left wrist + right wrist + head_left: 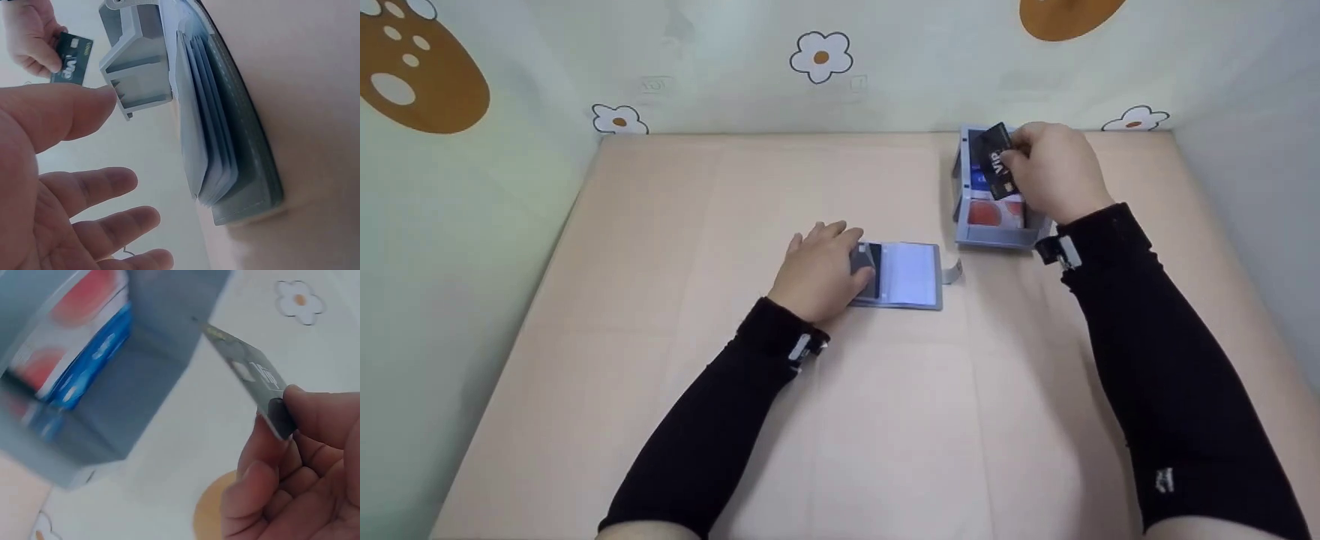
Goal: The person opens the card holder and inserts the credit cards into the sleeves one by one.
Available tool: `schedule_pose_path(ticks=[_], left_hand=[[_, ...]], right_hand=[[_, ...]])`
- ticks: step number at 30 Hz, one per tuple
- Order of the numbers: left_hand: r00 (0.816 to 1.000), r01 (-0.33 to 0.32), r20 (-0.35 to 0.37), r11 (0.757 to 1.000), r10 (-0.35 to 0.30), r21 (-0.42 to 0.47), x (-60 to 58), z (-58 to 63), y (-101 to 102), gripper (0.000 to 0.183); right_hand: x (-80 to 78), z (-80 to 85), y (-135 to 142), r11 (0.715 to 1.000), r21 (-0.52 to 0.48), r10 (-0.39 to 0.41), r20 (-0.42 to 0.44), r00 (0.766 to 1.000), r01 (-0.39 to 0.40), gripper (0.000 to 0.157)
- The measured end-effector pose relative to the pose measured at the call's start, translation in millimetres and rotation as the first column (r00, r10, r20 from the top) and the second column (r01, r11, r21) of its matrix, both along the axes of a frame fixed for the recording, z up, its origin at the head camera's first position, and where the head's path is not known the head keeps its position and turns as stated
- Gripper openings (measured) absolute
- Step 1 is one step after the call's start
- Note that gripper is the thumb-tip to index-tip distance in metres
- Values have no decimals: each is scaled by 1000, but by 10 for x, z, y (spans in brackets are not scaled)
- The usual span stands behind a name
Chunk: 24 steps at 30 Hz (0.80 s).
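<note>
Between thumb and fingers, my right hand (1059, 171) pinches a black VIP card (996, 169), held tilted over a grey-blue box (997, 238). The right wrist view shows the VIP card (247, 371) gripped at one end, clear of the box wall. Inside the box are a red-and-white card (994, 213) and a blue card (93, 360). My left hand (819, 271) is over the left side of an open card holder (913, 274), its fingers loosely extended. In the left wrist view, the holder's clear sleeves (194, 124) fan slightly apart. A dark card (874, 262) shows beside my left thumb.
A small grey strap (952, 272) sticks out from the card holder's right edge, close to the box's near corner. The peach-coloured table cover (885, 405) extends to a patterned wall (720, 67) at the back, with pale walls on both sides.
</note>
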<state>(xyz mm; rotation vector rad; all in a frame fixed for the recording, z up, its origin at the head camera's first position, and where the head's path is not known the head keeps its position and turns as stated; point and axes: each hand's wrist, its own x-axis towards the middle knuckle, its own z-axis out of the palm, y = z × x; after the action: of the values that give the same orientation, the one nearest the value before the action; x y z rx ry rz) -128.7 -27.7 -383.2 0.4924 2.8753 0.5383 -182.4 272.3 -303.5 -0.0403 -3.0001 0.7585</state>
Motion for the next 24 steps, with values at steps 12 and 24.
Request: schedule_pose_path(ticks=[12, 24], left_hand=[[999, -34, -37, 991, 39, 132, -4, 63, 33, 71], [997, -79, 15, 915, 79, 396, 26, 116, 83, 77]], right_hand=[[292, -240, -517, 939, -331, 77, -59, 995, -92, 31], [440, -587, -857, 812, -567, 182, 14, 983, -142, 39]])
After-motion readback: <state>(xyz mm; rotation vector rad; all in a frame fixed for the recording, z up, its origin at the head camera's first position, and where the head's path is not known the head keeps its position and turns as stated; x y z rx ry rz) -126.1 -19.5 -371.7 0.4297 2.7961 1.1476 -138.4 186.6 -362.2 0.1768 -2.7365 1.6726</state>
